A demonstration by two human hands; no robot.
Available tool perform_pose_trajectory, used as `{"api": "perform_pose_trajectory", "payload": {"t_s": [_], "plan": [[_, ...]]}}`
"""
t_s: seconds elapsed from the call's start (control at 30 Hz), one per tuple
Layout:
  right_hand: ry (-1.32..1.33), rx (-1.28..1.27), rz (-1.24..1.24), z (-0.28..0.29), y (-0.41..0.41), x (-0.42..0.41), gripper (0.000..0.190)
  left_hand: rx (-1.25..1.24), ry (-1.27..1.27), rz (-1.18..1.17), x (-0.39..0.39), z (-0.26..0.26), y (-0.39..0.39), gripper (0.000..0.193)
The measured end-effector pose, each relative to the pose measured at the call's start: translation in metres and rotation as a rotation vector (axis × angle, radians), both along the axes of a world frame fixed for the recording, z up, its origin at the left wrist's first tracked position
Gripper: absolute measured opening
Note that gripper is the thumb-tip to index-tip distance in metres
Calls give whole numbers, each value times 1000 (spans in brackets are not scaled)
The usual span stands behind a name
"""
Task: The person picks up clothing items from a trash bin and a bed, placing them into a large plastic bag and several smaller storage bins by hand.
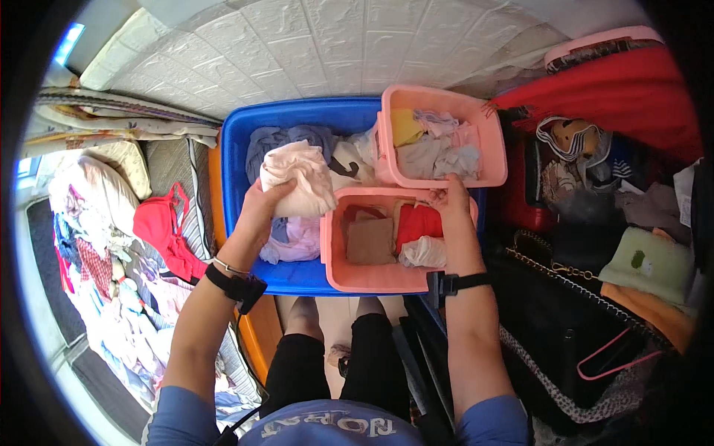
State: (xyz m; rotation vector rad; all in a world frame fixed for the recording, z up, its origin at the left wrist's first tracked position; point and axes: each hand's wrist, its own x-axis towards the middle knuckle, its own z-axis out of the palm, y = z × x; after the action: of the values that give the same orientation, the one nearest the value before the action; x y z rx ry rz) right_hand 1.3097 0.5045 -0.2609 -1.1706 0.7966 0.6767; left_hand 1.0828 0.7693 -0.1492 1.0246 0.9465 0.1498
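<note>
My left hand (268, 203) grips a folded pale pink cloth (298, 178) above the left part of a large blue plastic tub (234, 145). Grey-blue and light pink garments lie in the tub below it. My right hand (450, 195) is at the near rim of the upper pink plastic basket (496, 150), its fingertips close to that rim; whether they grip it cannot be told. Yellow, grey and pale cloths lie in that basket. The lower pink basket (362, 284) holds a folded brown cloth (370, 241), a red cloth (418, 223) and a bunched white cloth (424, 252).
A bed with a red bra (162, 226) and a heap of clothes (134, 329) is at the left. At the right are a red cloth (619, 89), a dark bag with a chain strap (591, 284), a green cloth (641, 265) and a pink hanger (613, 365). A textured white wall stands behind the tub.
</note>
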Motion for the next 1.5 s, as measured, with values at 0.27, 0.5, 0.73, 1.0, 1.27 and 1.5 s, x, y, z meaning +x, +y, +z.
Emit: {"api": "perform_pose_trajectory", "payload": {"t_s": [0.27, 0.5, 0.73, 1.0, 1.27, 1.5], "plan": [[-325, 12, -37, 128, -28, -124, 25, 55, -5, -72, 31, -2, 49, 38], [-251, -269, 296, 155, -107, -272, 31, 149, -17, -541, 118, -24, 42, 36], [-121, -279, 328, 142, -151, -348, 13, 289, -22, -841, 226, -68, -50, 42], [-125, -312, 352, 128, -164, -332, 15, 682, 41, -1137, 311, -191, -148, 68], [-60, -352, 355, 121, -189, -323, 19, 1516, 198, -1314, 299, -212, -202, 66], [-126, -344, 392, 118, -199, -319, 19, 1163, -25, -1951, 308, -166, -204, 53]]}}
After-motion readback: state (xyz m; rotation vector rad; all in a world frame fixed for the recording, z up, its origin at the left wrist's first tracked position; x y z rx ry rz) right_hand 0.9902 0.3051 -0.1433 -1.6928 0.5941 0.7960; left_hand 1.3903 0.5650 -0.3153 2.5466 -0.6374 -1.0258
